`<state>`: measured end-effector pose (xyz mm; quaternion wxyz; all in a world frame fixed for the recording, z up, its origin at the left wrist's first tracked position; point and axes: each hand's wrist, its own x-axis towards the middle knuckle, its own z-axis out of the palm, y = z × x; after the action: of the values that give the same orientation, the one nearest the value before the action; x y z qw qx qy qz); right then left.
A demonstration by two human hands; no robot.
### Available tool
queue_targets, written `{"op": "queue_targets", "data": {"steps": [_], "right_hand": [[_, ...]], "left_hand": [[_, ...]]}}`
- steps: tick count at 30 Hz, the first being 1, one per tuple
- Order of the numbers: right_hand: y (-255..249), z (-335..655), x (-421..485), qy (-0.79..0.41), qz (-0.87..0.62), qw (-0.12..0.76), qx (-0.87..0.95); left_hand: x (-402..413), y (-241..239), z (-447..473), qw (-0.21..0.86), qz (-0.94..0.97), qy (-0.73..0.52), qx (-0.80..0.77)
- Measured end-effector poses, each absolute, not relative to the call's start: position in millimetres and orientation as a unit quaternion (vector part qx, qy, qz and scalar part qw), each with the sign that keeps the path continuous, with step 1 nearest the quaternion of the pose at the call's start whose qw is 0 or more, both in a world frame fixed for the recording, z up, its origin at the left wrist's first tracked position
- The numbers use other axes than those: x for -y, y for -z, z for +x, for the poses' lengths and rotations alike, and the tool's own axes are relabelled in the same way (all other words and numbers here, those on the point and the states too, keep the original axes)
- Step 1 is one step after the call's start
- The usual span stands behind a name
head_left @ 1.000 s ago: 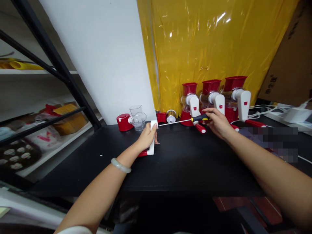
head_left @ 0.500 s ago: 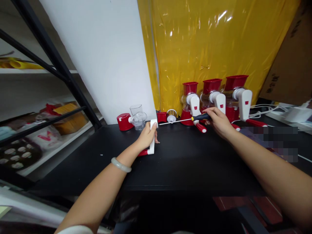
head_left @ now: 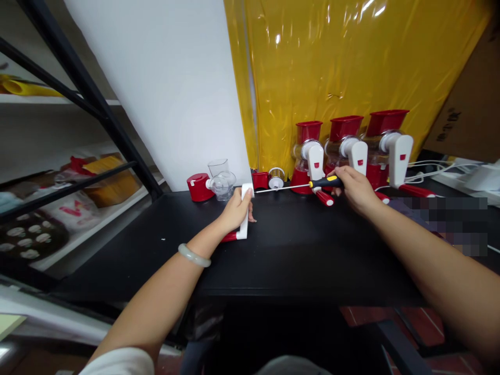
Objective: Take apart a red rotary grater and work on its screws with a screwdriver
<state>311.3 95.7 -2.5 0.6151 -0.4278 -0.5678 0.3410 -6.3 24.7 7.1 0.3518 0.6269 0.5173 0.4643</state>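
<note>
Almost nothing has moved since a second ago: both hands keep their places and only the view has tipped a little. The left hand (head_left: 234, 212) is closed around a white crank handle (head_left: 245, 221), with the fingers wrapped on it and the thumb side up. It holds the handle standing on the black table (head_left: 297, 250), with its red grip end low, beside the wrist. The right hand (head_left: 353, 188) is closed on the black and yellow grip of a screwdriver (head_left: 326, 182). The long shaft lies nearly level and the tip meets the top of the crank handle.

Behind the right hand three red grinders (head_left: 346, 146) stand in a row against a yellow plastic sheet (head_left: 332, 67), each with a white crank. Between the hands, near the wall, are a small red part (head_left: 260, 179) and a metal drum (head_left: 276, 178). Further left a red base (head_left: 198, 186) lies with a clear housing (head_left: 221, 179) touching it. A pale bracelet (head_left: 194, 255) sits on the left wrist.
</note>
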Motion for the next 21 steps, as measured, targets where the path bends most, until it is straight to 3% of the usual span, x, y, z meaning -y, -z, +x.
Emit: {"op": "queue_targets", "data": {"steps": [7, 14, 21], "right_hand": [[-2.6, 309.5, -95.6, -0.450, -0.365, 0.629, 0.519], [-1.6, 311.7, -89.5, -0.346, -0.458, 0.579, 0.579], [-2.6, 306.4, -90.0, -0.422, -0.394, 0.619, 0.532]], "left_hand": [[-23.1, -7.0, -5.1, 0.355, 0.622, -0.471, -0.515], [-24.7, -6.2, -8.1, 0.353, 0.621, -0.474, -0.515], [-25.2, -6.5, -8.8, 0.353, 0.622, -0.474, -0.513]]}}
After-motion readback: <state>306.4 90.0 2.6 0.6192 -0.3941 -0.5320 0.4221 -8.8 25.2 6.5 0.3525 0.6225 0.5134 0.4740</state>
